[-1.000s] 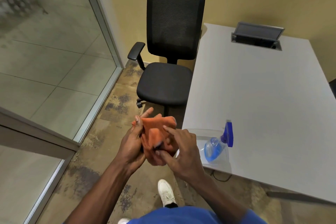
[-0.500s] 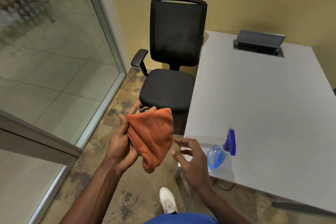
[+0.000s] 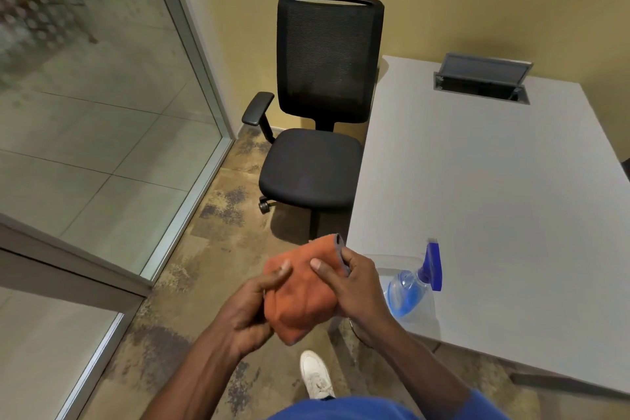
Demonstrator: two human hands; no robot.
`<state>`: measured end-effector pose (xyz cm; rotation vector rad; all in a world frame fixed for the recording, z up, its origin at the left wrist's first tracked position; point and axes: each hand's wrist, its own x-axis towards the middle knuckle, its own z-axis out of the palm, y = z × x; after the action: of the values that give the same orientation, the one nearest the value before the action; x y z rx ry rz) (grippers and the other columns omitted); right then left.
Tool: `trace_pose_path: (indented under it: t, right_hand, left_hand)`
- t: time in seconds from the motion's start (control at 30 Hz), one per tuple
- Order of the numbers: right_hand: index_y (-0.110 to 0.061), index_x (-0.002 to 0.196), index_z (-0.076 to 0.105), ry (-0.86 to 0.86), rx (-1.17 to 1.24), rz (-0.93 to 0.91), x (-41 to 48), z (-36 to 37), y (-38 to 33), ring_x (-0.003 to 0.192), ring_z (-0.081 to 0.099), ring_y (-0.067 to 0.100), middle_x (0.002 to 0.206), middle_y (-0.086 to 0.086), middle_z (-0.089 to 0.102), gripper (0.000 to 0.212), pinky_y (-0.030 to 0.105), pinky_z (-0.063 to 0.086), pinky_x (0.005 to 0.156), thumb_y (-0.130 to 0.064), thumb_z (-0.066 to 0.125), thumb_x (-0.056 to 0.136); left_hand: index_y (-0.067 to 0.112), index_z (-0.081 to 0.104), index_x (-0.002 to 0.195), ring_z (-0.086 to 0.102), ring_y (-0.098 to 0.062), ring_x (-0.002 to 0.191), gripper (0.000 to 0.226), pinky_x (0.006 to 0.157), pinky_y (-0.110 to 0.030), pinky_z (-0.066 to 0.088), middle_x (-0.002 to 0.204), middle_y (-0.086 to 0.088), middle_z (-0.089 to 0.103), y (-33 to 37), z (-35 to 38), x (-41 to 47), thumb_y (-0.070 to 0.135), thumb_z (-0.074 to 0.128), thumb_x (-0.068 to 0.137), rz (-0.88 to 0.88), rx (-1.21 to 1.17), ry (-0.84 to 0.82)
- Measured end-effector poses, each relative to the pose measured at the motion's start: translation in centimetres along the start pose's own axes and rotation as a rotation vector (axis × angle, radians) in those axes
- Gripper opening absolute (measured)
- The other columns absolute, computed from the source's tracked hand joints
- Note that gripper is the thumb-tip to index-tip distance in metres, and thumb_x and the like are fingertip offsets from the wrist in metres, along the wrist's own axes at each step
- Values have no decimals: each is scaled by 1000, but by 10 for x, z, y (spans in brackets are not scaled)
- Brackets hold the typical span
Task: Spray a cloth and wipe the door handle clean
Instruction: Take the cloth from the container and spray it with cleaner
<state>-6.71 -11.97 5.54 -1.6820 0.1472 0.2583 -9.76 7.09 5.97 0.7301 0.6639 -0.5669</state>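
An orange cloth is bunched between both hands, low in the middle of the view over the floor. My left hand grips its left side from below, thumb on top. My right hand clasps the right side, fingers over the cloth's grey-edged corner. A clear spray bottle with blue liquid and a blue trigger head lies on its side on the grey table's near corner, just right of my right hand. No door handle is in view.
A black office chair stands ahead against the yellow wall, tucked beside the table's left edge. A glass wall with a metal frame runs along the left. An open cable box sits at the table's far side. My white shoe is below.
My right hand had let go of the cloth and hovered beside it half a second ago; it has now closed on the cloth's right side again. The cloth is bunched between both hands.
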Motion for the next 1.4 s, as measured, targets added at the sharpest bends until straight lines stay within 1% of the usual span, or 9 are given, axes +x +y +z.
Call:
trace_pose_path:
  t: [0.3, 0.43, 0.57, 0.67, 0.8, 0.9, 1.1, 1.27, 1.4]
  right_hand:
    - [-38, 103, 72, 19, -66, 82, -12, -23, -3, 94, 78, 5, 93, -23, 80, 10, 12, 58, 72, -39, 78, 96]
    - [-39, 107, 66, 189, -342, -1, -33, -38, -12, 85, 69, -2, 92, -31, 66, 17, 6, 50, 67, -38, 78, 96]
    - [-21, 111, 75, 549, -475, -293, -58, -67, -26, 87, 72, 11, 102, -8, 75, 22, 11, 56, 76, -28, 81, 91]
    - [-9, 128, 66, 672, -528, -397, -55, -95, -22, 105, 65, 19, 124, 4, 69, 53, 18, 54, 90, -36, 80, 84]
    - [-13, 153, 46, 621, -393, -174, -31, -124, 19, 137, 56, 27, 152, 7, 56, 94, 44, 52, 113, -20, 98, 74]
    - [-19, 159, 40, 486, -216, -20, -13, -134, 48, 138, 58, 27, 154, 6, 56, 103, 47, 51, 116, -21, 98, 73]
    - [-24, 149, 54, 362, -113, -10, 7, -126, 83, 107, 71, -2, 128, -5, 74, 77, 1, 52, 81, -23, 91, 82]
    - [-21, 143, 58, 412, -109, -45, 15, -122, 99, 103, 68, -9, 120, -40, 67, 49, 2, 53, 82, -24, 75, 97]
    - [-19, 148, 50, 386, -134, -66, 24, -122, 97, 109, 66, 11, 128, -14, 66, 51, 21, 56, 92, -16, 71, 101]
  left_hand:
    - [-16, 68, 144, 71, -52, 138, 57, 115, -56, 57, 141, -37, 76, -18, -5, 7, -1, 76, 89, 143, 51, 15]
    - [-15, 71, 136, 87, -39, 101, 52, 79, -47, 72, 124, -33, 83, -21, 0, 7, -1, 76, 87, 149, 4, -21]
    - [-9, 71, 139, 86, -40, 104, 53, 77, -47, 72, 133, -34, 80, -26, -5, 12, 3, 77, 88, 163, -23, 11]
    - [-7, 68, 147, 86, -38, 110, 60, 81, -46, 73, 134, -29, 82, -29, -6, 14, 9, 77, 89, 160, -33, 42]
    - [2, 66, 152, 83, -42, 122, 66, 89, -53, 72, 142, -25, 80, -33, -3, 14, 10, 87, 89, 151, -29, 27]
    - [5, 67, 150, 83, -44, 121, 77, 87, -55, 72, 140, -23, 82, -33, 0, 14, 3, 95, 78, 153, 9, 53]
    - [-4, 68, 146, 86, -46, 113, 62, 79, -53, 73, 137, -30, 81, -40, 5, 12, 2, 82, 86, 90, -85, 60]
    - [-1, 72, 143, 86, -48, 110, 48, 78, -55, 72, 135, -32, 81, -43, 1, 10, 7, 77, 95, 136, -138, 35]
    - [1, 70, 146, 86, -45, 113, 49, 80, -52, 72, 137, -29, 81, -43, -3, 10, 10, 74, 97, 193, -153, 30]
